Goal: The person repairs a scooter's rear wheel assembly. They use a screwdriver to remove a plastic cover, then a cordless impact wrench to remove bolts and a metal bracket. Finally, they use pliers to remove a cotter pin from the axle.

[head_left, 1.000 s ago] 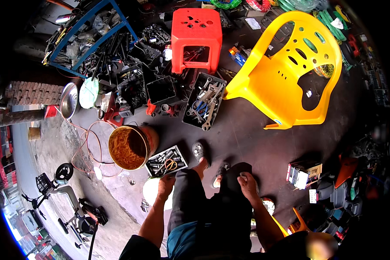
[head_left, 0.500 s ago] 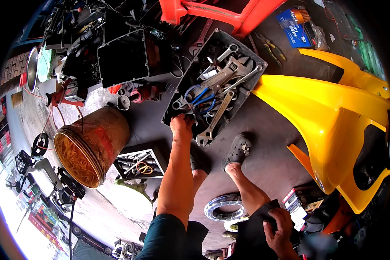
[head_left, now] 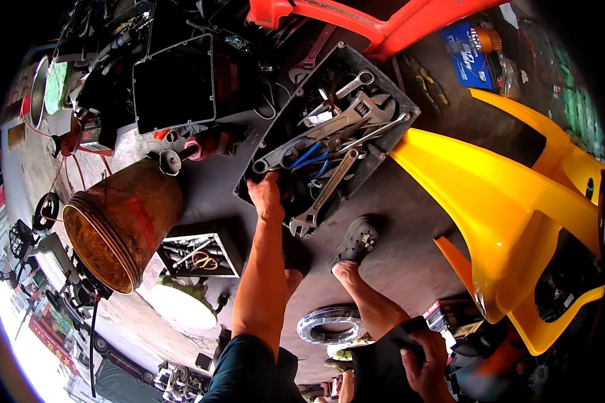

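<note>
At the near left corner of a black toolbox (head_left: 250, 176), my left hand (head_left: 266, 195) reaches in over the rim. Its fingertips are hidden among the tools, so its grip does not show. Just beyond the fingers lies the holed handle end of a large adjustable wrench (head_left: 329, 127). Beside that wrench are blue-handled pliers (head_left: 309, 158). A second adjustable wrench (head_left: 326, 191) rests along the near right side, and a ring-ended wrench (head_left: 356, 82) is toward the far end. My right hand (head_left: 425, 363) rests at my knee, fingers loosely bent and apart, holding nothing visible.
Yellow plastic body panels (head_left: 497, 201) stand right of the toolbox, and a red panel (head_left: 356, 23) lies beyond it. To the left are a rusty bucket (head_left: 144, 215) and a smaller tool tray (head_left: 232, 255). A wrapped tyre (head_left: 309, 329) lies nearby; pliers (head_left: 427, 87) lie on the floor.
The view has shifted, moving most things leftward in the picture. Inside the toolbox, the large wrench and blue-handled pliers lie differently against each other. My right hand stays at my knee.
</note>
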Tool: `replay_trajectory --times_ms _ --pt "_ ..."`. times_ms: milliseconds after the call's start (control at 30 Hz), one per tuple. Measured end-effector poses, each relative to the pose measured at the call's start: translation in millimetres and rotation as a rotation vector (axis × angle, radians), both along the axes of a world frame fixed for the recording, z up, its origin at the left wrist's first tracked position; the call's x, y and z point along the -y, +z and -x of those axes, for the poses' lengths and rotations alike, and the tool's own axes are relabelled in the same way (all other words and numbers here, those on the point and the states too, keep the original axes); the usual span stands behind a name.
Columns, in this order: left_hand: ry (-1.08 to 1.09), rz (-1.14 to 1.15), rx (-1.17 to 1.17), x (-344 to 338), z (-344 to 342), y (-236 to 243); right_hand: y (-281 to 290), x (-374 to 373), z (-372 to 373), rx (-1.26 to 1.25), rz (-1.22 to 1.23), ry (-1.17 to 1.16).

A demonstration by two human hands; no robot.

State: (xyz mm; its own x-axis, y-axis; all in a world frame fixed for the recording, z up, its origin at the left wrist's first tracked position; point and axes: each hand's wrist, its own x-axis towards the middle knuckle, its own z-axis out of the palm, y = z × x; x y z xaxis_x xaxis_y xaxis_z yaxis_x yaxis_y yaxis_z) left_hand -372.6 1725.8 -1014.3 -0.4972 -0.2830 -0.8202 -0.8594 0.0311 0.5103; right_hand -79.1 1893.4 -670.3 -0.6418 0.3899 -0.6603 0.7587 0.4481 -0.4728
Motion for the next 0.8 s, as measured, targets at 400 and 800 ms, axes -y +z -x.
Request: replay_trajectory --times_ms 400,800 --pt "0.339 -0.045 -0.030 72 -81 282 27 52 25 -0.062 -0.008 0.265" --pt "0.734 -0.367 -0.326 229 -302 636 218 210 156 -0.031 0.963 -0.125"
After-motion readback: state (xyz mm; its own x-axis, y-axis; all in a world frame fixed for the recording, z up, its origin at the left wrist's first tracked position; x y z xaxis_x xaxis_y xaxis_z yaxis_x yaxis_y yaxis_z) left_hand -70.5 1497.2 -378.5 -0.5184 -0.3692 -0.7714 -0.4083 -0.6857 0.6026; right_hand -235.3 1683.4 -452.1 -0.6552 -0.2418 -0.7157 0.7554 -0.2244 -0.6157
